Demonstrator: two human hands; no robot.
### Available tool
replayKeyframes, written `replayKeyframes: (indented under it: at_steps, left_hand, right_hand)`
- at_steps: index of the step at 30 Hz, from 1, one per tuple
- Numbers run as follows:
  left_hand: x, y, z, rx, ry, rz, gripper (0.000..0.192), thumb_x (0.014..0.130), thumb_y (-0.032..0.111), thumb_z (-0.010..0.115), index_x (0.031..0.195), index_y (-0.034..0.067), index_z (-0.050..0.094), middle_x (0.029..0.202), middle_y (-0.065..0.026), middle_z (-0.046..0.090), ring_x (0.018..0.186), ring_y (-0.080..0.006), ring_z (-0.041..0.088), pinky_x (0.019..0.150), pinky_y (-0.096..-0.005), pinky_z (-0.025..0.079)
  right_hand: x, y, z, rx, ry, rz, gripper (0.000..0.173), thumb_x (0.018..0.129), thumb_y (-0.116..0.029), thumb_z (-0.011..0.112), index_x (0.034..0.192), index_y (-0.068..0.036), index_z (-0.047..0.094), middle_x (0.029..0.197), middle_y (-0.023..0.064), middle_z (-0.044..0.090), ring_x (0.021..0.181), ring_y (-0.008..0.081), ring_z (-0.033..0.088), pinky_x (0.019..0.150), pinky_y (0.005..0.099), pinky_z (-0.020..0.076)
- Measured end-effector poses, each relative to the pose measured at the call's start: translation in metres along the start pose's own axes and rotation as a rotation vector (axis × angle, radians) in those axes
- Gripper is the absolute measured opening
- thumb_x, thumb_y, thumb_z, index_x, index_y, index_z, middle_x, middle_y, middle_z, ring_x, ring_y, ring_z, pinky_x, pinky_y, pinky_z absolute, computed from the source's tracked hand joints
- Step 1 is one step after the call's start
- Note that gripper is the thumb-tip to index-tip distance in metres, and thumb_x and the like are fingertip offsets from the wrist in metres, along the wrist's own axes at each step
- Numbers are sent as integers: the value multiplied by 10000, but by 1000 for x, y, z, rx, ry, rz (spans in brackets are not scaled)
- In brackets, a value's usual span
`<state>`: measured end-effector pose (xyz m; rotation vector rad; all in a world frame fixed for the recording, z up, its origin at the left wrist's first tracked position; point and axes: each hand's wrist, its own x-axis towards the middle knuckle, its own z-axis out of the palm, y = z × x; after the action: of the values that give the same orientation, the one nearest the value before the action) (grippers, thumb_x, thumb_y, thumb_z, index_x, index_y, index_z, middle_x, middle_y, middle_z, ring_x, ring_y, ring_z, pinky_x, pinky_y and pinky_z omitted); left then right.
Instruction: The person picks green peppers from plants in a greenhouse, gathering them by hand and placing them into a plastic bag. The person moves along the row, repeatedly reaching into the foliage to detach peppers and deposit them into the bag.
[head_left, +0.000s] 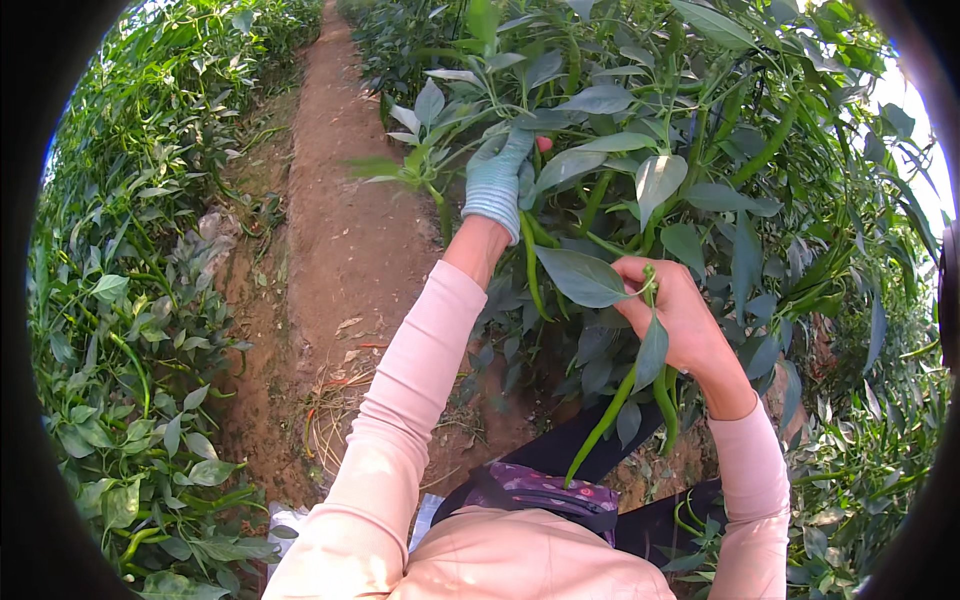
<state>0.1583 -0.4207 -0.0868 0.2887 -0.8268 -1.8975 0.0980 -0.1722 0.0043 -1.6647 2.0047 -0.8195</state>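
My left hand (495, 169), in a light blue-green knit glove, reaches into the upper part of a chili pepper plant (600, 101). Leaves hide most of its fingers, so its grip does not show. A small pink-red spot appears beside it. Long green chili peppers (531, 262) hang just below the glove. Bare and bent at the wrist, my right hand (679, 319) pinches a leafy pepper stem (649, 281) between thumb and fingers. A large leaf (581, 276) spreads out left of those fingers. Beneath this hand dangle a long green pepper (604, 424) and a curved one (664, 409).
A bare dirt path (337, 187) runs ahead between two rows. Dense pepper plants (142, 322) line the left side. Dry stalks (337, 405) and a few red peppers litter the ground. A purple patterned waist bag (547, 487) sits at my waist, and white plastic (285, 521) lies at lower left.
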Motion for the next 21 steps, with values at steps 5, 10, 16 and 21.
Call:
replayKeyframes:
  at_steps: [5,10,16,21]
  left_hand:
    - [-15,5,7,151,7,326,169,919,254,680,908,90,718,624,8,598,559,-123,540,526,-255,406]
    - [-79,19,-17,416,29,395,193,931,257,654,891,75,704,626,-7,600,566,-122,544,534,-257,410]
    - [-97,-9,-25,749,64,415,225,944,259,622,871,57,687,629,-25,602,574,-120,550,544,-260,416]
    - [-70,-35,-8,935,106,476,254,956,262,596,854,42,673,632,-40,603,581,-119,554,552,-262,420]
  right_hand:
    - [21,-6,4,-18,236,-317,212,916,-111,588,1077,22,624,766,101,611,687,165,543,681,317,458]
    - [71,-17,15,-107,473,-604,238,842,-69,649,1075,-21,628,899,190,669,837,385,648,745,437,509]
    - [76,-11,24,-363,518,-457,204,772,-125,714,918,-7,636,827,213,655,729,402,653,614,459,526]
    - [78,-10,22,-395,626,-409,202,766,-135,731,877,12,647,782,219,651,724,418,649,628,468,520]
